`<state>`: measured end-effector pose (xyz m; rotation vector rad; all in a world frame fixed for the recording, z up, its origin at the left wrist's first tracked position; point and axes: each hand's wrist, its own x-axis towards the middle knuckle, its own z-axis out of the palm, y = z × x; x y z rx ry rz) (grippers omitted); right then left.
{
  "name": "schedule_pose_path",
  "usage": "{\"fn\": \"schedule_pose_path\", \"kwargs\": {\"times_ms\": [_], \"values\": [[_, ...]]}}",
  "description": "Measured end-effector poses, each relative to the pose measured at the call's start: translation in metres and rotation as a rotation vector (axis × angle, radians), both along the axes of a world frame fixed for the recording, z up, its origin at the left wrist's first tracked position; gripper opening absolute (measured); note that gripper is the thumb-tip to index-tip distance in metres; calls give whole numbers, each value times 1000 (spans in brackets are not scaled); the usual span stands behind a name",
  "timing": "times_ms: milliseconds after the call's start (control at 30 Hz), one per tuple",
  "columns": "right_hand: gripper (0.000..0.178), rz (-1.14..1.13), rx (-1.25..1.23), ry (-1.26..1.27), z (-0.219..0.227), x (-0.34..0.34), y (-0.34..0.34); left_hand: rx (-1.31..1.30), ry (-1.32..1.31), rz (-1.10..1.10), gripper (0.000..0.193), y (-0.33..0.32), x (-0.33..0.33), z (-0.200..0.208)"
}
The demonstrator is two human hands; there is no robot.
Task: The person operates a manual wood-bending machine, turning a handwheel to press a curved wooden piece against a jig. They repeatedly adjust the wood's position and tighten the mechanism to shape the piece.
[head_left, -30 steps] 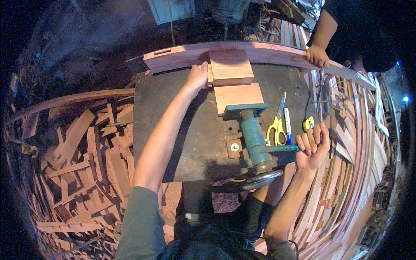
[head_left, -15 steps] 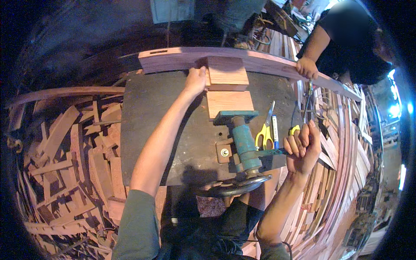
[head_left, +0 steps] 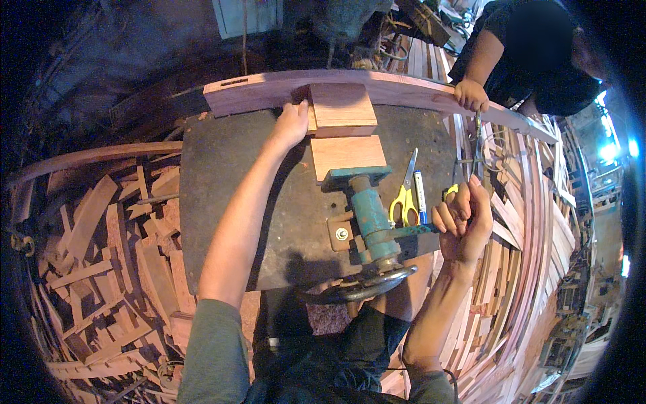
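Note:
On the dark bench top (head_left: pixel 222 175), my left hand (head_left: pixel 293 124) is closed at the left side of a pale wooden block (head_left: pixel 343 111), its fingertips partly hidden. The block lies against a long reddish board (head_left: pixel 256 97) standing on edge. Nearer to me, a second wooden block (head_left: pixel 346 153) sits between the first and the jaw of a green screw clamp (head_left: pixel 367 209). My right hand (head_left: pixel 464 219) has its fingers curled at the end of the clamp's green lever (head_left: pixel 414 231). Just left of this hand lie yellow-handled scissors (head_left: pixel 406 198) and a white-and-blue marker (head_left: pixel 420 195).
A handwheel (head_left: pixel 360 286) sticks out at the bench's near edge. Offcuts (head_left: pixel 94 269) are heaped on the left; long wood strips (head_left: pixel 531 229) lie on the right. At far right, a co-worker's hand (head_left: pixel 472 95) rests on the long board.
The whole view has shifted slightly, so the bench and its things appear a little farther left and up. Both my hands keep nearly the same places against the block and lever.

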<state>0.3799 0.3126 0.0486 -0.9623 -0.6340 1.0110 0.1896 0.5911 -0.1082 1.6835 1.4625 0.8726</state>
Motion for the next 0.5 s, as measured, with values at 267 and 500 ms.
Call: {"fn": "schedule_pose_path", "kwargs": {"times_ms": [267, 500], "values": [[26, 266, 130, -1518, -17, -143, 2, 27, 45, 14, 64, -8, 0, 6], [27, 554, 86, -1275, 21, -132, 11, 397, 52, -31, 44, -31, -42, 36]]}}
